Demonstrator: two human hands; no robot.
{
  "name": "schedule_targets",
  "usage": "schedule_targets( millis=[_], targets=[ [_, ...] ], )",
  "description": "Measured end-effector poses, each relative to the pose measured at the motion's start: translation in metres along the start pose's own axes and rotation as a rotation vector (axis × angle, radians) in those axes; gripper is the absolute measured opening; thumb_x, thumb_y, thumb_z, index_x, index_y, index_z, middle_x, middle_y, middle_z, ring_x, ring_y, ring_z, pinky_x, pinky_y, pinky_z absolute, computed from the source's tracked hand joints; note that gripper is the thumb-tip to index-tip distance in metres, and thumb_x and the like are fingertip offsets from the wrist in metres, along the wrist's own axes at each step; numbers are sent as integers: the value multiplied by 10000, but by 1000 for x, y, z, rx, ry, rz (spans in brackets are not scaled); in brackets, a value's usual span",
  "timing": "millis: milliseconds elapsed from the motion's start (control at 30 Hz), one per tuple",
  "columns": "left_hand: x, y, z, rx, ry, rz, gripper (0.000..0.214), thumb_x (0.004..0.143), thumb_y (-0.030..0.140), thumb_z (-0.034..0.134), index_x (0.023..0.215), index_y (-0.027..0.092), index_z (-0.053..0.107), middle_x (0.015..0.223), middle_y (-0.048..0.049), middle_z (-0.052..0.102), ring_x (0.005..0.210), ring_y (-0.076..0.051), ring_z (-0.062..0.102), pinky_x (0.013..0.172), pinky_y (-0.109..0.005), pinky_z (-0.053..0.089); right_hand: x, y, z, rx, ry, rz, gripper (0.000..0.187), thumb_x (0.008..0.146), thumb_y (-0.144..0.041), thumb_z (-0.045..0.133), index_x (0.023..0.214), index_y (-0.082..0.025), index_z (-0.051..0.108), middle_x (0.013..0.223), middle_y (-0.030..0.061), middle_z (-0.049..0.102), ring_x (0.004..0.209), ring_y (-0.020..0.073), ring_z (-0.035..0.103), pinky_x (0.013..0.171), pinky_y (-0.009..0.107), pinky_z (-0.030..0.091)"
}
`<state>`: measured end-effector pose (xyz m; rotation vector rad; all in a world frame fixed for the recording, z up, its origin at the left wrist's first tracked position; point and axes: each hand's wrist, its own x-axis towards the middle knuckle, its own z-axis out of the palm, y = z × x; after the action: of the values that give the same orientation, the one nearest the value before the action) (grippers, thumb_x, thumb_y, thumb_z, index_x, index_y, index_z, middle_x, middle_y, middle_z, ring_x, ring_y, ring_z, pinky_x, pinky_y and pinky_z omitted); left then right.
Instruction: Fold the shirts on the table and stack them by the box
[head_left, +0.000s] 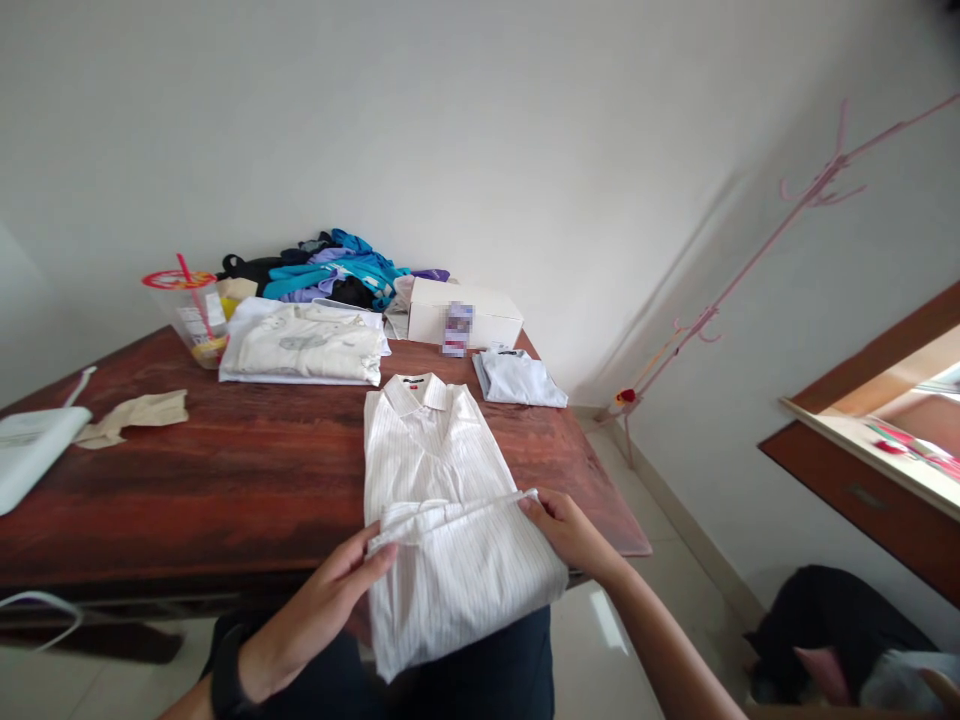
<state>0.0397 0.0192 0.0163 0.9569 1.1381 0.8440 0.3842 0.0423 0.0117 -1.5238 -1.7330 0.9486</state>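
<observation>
A plastic cup (174, 308) with a red straw (193, 292) and a white box (495, 316) stand on the wooden counter (262, 460), a pink coat rack (703, 320) by the wall (585, 150).

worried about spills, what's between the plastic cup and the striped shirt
The head view shows stacked, folded off-white clothes between the plastic cup and the striped shirt.

Readable text: none | striped shirt (446, 500), collar label (413, 384): too small | plastic cup (184, 325) left of white box (496, 318): print illegible | packet (457, 330) before white box: pixelated
</observation>
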Motion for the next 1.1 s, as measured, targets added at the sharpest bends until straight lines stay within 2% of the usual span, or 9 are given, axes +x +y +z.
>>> schedule_targets(
  millis=[100, 267, 400, 567, 733, 833, 933, 1033, 1100],
  targets=[
    [-4, -5, 4, 56, 3, -13, 433, 788, 554, 767, 1031, 197, 749, 1157, -83, 740, 1184, -310, 618, 952, -310, 495, -7, 0, -3, 11, 2, 18, 442, 959, -546, 489, 708, -184, 530, 672, -19, 497, 654, 143, 425, 594, 265, 321],
    [5, -9, 5, 499, 98, 272, 457, 830, 573, 710, 628, 180, 592, 626, -13, 610, 661, -206, 564, 596, -243, 375, -6, 1, 5, -164, 112, 23, 394, 919, -475, 557, 641, -201, 501, 621, -21, 466, 616, 147, 416, 566, 274, 276],
    [7, -8, 3, 674, 138, 308, 450, 866, 560, 678, 630, 185, 596, 573, -28, 600, 581, -193, 570, 566, -246, 340, -7, 1, 13, -253, 243, 26, 295, 895, -434, 593, 706, -207, 593, 664, 10, 572, 630, 177, 497, 596, 289, 332],
    [3, -20, -4, 747, 142, 305, 417, 929, 559, 596, 694, 220, 538, 504, 4, 567, 495, -182, 589, 538, -233, 390, -12, 4, 14, -261, 259, 44, 293, 905, -449, 575, 744, -209, 625, 726, 40, 650, 657, 199, 557, 640, 302, 389],
    [-4, -50, -22, 687, 284, 662, 241, 971, 467, 589, 970, 234, 531, 775, 14, 685, 659, -158, 688, 623, -199, 533, -13, 5, 14, -293, 273, 47, 245, 897, -408, 585, 774, -205, 647, 783, 41, 671, 702, 200, 585, 686, 300, 416],
    [-16, -62, -35, 856, 347, 1012, 157, 957, 274, 648, 1091, 225, 584, 957, -17, 726, 847, -153, 727, 809, -212, 571, -12, 5, 15, -299, 290, 56, 181, 874, -388, 620, 837, -212, 642, 795, 24, 666, 708, 193, 595, 681, 291, 427],
    [-27, -63, -41, 1156, 187, 1283, 311, 970, 76, 543, 1205, 249, 653, 1214, -33, 704, 1197, -190, 640, 1068, -302, 482, -12, 5, 18, -337, 367, 49, 196, 845, -390, 669, 913, -222, 594, 781, -2, 634, 707, 188, 594, 670, 282, 432],
    [-23, -57, -41, 1400, -31, 1353, 479, 1011, 30, 371, 1320, 278, 641, 1389, -10, 628, 1391, -209, 480, 1170, -365, 376, -13, 9, 19, -413, 444, -29, 226, 844, -393, 688, 847, -229, 532, 794, -7, 587, 704, 178, 569, 662, 279, 428],
    [-10, -54, -40, 1469, -70, 1385, 508, 1022, 35, 344, 1362, 294, 619, 1452, -9, 581, 1427, -219, 435, 1188, -393, 342, -14, 12, 19, -437, 446, -108, 253, 878, -388, 665, 772, -230, 499, 801, -4, 558, 692, 165, 549, 657, 277, 430]
  ],
)
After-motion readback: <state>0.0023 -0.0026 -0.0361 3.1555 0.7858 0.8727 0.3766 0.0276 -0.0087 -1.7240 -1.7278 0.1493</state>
